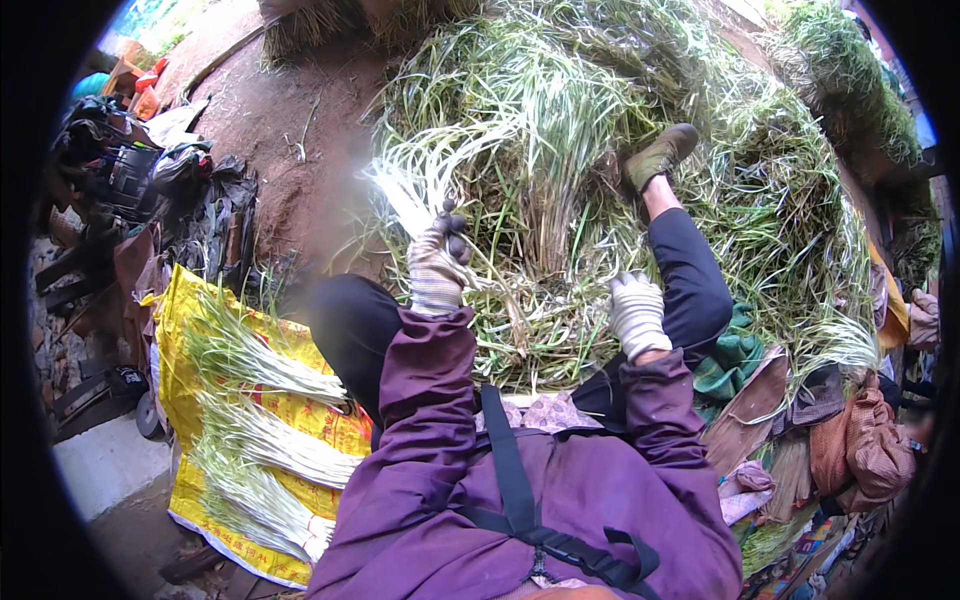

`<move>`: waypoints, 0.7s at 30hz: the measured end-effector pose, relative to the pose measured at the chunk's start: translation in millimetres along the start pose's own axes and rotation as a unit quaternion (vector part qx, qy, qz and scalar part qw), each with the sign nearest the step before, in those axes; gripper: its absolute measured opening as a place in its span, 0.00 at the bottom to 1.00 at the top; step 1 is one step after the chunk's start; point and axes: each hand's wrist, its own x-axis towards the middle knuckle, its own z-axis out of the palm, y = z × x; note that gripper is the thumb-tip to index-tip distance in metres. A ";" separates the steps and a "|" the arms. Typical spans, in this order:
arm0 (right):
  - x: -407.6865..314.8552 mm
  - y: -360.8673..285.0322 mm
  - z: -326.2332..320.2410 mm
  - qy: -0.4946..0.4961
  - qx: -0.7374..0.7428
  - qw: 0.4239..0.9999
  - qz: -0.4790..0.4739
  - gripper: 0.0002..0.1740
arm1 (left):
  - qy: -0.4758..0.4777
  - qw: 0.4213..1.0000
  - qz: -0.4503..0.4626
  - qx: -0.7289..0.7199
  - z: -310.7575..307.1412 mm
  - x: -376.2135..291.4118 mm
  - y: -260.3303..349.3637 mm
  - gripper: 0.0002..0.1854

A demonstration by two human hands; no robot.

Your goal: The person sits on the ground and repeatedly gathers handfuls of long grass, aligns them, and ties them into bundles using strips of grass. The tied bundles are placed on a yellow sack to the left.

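My left hand (439, 262), in a striped knit glove with dark fingertips, is closed around a bunch of long chive-like stalks (409, 199). Their white ends point up and to the left, and the thin green leaves arch over to the right. Against my left leg's right side, loose leaves and dry trimmings (517, 330) litter the ground between my knees. My right hand (636, 311), gloved likewise, is low over these trimmings beside my right knee. Its fingers are partly hidden, so any hold cannot be made out. Ahead lies a large heap of uncleaned stalks (555, 112).
Several cleaned bundles (277, 439) lie on a yellow printed sack (180, 322) at my left. More greens (847, 82) are piled at far right. Cloths and a reddish bag (877, 442) sit on the right, near another person's gloved hand (924, 319). Dark clutter (135, 172) stands far left.
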 end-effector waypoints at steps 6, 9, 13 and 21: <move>11.7 -59.1 29.2 0.099 0.427 0.897 -0.054 0.17 | -0.076 0.997 -0.011 -0.033 -2.8 -7.0 -12.1 0.17; 19.3 -83.0 51.9 0.022 0.380 0.923 -0.056 0.17 | -0.085 0.996 -0.010 -0.020 -0.8 -13.3 -13.5 0.18; -3.6 -80.5 74.6 -0.181 0.527 0.828 0.063 0.12 | -0.092 0.995 -0.009 -0.037 -2.4 -17.4 -9.8 0.17; -1.4 -71.0 73.7 -0.039 0.466 0.884 -0.018 0.20 | -0.071 0.995 -0.047 -0.044 -9.0 -13.0 -23.9 0.16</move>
